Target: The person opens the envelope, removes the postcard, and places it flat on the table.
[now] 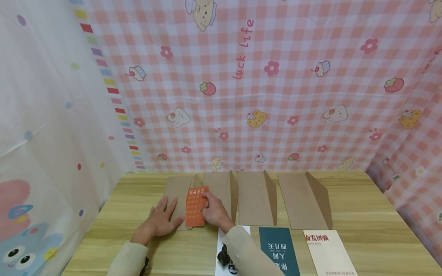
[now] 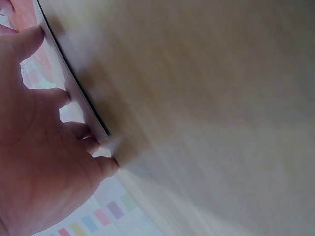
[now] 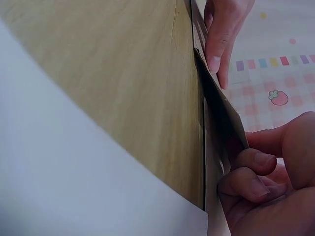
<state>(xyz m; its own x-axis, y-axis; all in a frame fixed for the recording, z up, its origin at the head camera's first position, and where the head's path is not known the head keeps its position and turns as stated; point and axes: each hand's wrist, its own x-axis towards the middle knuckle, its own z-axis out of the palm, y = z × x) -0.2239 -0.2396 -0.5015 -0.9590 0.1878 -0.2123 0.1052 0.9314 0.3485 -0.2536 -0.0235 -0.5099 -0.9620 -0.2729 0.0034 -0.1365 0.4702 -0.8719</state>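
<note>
My left hand [image 1: 160,221] rests on the leftmost brown paper envelope [image 1: 177,187], fingers spread. In the left wrist view its fingertips lie along the envelope's edge, near the wooden surface. With my right hand [image 1: 215,211] I pinch the right side of an orange card [image 1: 194,209] printed with pale writing. The card lies over the envelope's right part, beside its flap; whether any of it is inside cannot be told. In the right wrist view the curled fingers [image 3: 253,179] grip a thin edge, and the left hand [image 3: 229,29] shows beyond.
Further right lie three more brown envelopes [image 1: 216,184], [image 1: 253,197], [image 1: 300,201] with flaps on their right. Nearer stand out a white card [image 1: 221,239] partly under my right sleeve, a teal card [image 1: 276,235] and a cream card [image 1: 329,253]. Patterned cloth [image 1: 235,96] hangs behind the wooden table [image 1: 366,214].
</note>
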